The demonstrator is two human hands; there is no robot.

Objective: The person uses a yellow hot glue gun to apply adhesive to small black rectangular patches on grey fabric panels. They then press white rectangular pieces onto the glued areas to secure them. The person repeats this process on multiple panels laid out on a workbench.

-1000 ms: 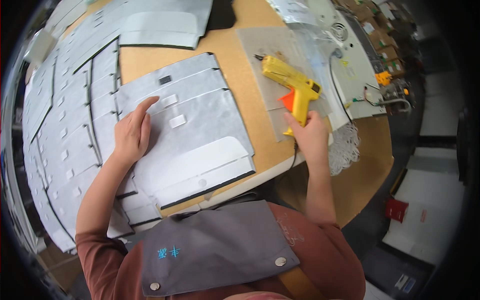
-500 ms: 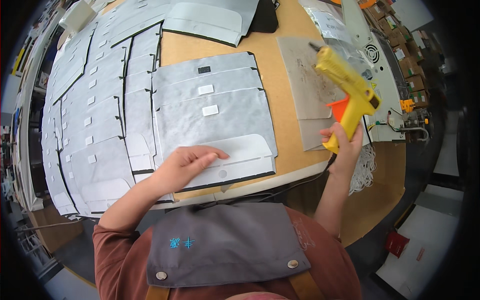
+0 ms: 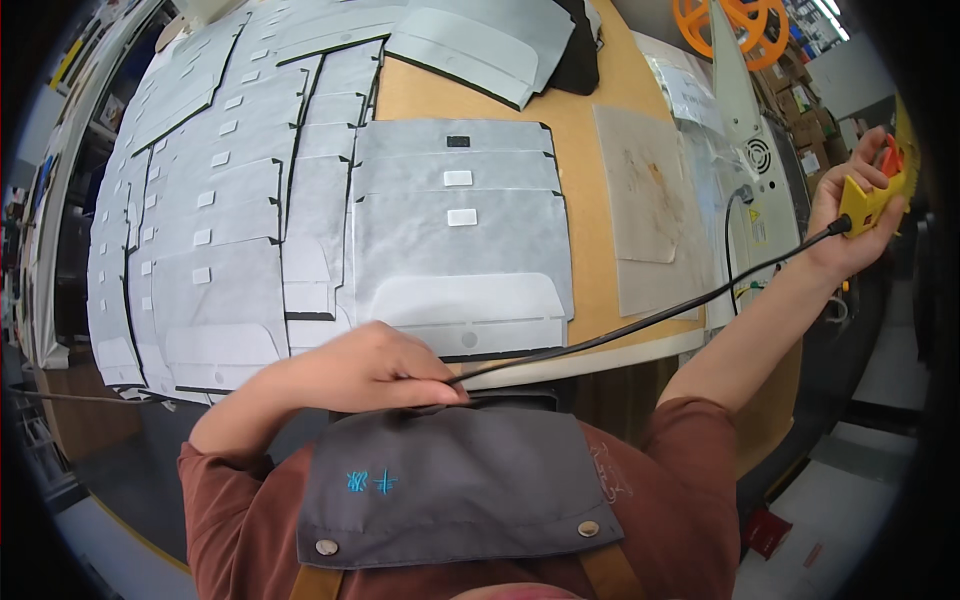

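Note:
At the far right my right hand is raised and closed around a yellow glue gun, whose front end runs into the dark rim of the picture. A black cable leaves the gun's handle and stretches across the table's near edge. My left hand pinches this cable just above the apron. Beyond that hand lies a grey panel with a dark patch, two white patches and a white flap along its near side.
Many overlapping grey panels with white patches cover the table's left. More panels lie at the back. A stained board is right of the middle, beside a pale machine. An orange spool stands behind.
My right hand has carried the glue gun outward to the right, pulling the cable taut. My left hand has come off the panel's flap, moved nearer my body and taken hold of the cable.

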